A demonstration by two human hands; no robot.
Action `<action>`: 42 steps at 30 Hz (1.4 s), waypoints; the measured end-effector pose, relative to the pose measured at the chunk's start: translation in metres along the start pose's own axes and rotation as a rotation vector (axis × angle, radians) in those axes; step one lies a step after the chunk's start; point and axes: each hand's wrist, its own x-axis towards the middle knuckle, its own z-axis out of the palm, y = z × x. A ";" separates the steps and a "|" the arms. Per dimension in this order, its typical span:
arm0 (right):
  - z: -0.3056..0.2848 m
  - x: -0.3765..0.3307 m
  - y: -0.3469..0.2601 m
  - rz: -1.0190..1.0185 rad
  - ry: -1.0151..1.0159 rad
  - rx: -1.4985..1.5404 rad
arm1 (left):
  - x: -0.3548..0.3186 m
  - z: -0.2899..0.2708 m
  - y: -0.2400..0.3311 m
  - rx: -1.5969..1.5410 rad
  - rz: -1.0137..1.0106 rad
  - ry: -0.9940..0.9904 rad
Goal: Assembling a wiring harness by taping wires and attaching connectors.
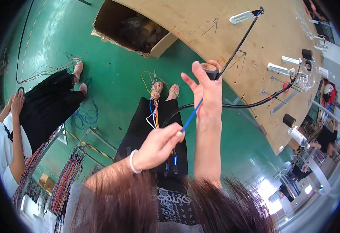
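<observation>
My left hand [160, 143], below a white bead bracelet, is closed on a blue wire [192, 115]. The wire slants up to my right hand [209, 91]. That hand is raised at the board's edge, with thumb and fingers around a roll of black tape [210, 71]. From the roll, a thin black-wrapped cable [238, 48] runs up to a white clip [241, 18] on the board. A thicker black cable [251, 105] passes behind my right wrist toward my lap. Several loose coloured wire ends [155, 112] fan out above my left hand.
A large wooden board [255, 73] with white clips and metal pins fills the upper right. An open cardboard box [162, 44] stands on the green floor beside it. Another person [18, 128] sits at the left. Bundles of coloured wires [67, 178] hang at lower left.
</observation>
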 end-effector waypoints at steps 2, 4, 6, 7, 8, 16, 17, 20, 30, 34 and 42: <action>-0.002 0.000 0.007 -0.031 -0.084 0.107 | -0.002 -0.003 -0.010 0.073 0.083 0.021; 0.006 -0.009 0.006 -0.062 -0.316 0.409 | -0.005 -0.008 -0.014 0.076 0.114 0.039; -0.008 -0.006 0.009 -0.079 -0.408 0.430 | -0.003 -0.009 -0.006 0.146 0.079 0.007; -0.016 0.001 0.010 -0.089 -0.510 0.457 | -0.001 -0.006 -0.005 0.145 0.087 0.008; -0.020 0.006 0.011 -0.140 -0.555 0.404 | -0.002 -0.003 -0.004 0.128 0.137 0.023; -0.031 -0.040 0.008 -0.089 -0.153 0.178 | -0.007 -0.008 -0.006 0.408 0.284 0.154; -0.033 -0.052 -0.004 -0.096 -0.153 0.169 | -0.005 -0.008 -0.006 0.400 0.292 0.153; -0.030 -0.068 -0.050 -0.546 -0.343 -0.704 | -0.004 -0.003 -0.003 0.541 0.437 0.145; -0.006 -0.010 -0.009 0.060 -0.077 -0.044 | -0.001 0.006 0.000 0.440 0.338 0.138; -0.016 -0.005 0.021 -0.044 -0.356 0.418 | 0.000 -0.005 -0.005 0.476 0.258 0.120; -0.047 -0.067 -0.024 -0.690 -0.205 -0.761 | -0.002 -0.002 -0.003 0.603 0.413 0.156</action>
